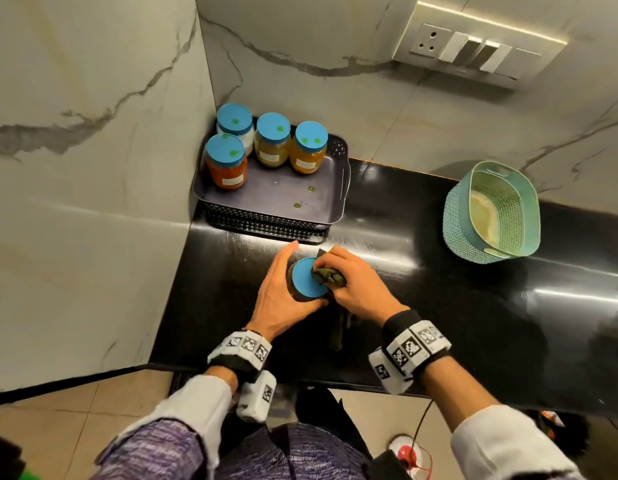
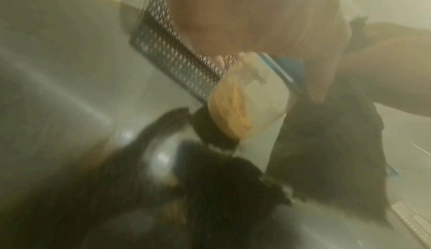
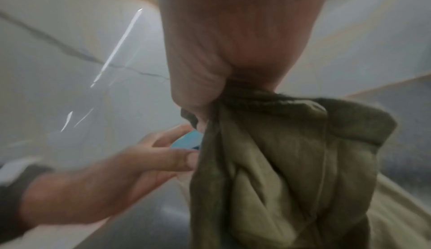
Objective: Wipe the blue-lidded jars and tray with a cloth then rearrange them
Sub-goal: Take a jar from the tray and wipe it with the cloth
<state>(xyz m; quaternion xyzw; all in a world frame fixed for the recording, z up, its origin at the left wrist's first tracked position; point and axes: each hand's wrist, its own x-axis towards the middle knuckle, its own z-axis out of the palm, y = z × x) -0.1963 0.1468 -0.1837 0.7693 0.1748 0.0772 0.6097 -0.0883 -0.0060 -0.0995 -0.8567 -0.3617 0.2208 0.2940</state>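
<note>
Both hands are at one jar (image 1: 305, 284) on the near part of the black counter (image 1: 473, 306), seen from the head view. The left hand (image 1: 283, 292) is wrapped round the jar's side, while the right hand (image 1: 356, 285) is bunched round a green cloth (image 1: 330, 275) pressed against the right edge of the blue lid (image 1: 305, 277). Four more jars (image 1: 272, 140) stand at the far left of the dark tray (image 1: 321, 216), their lids marked with green spots, and small drips are seen on the tray floor.

From the left wrist, though blurred, the jar (image 2: 247, 101) is seen held under the left hand (image 2: 256, 16), with the tray's mesh wall (image 2: 172, 57) just beyond it.

From the right wrist, the cloth (image 3: 279, 160) is gripped in the closed right hand (image 3: 233, 40); the left hand (image 3: 111, 177) is seen with fingers curved about the blue lid (image 3: 186, 140).

Lid wiping of the first jar seems to be in hand, so the task is judged barely begun. Next, the jar's sides probably need wiping, which calls for the jar to be turned within the left hand's grip, then set aside so another can be fetched.
</note>
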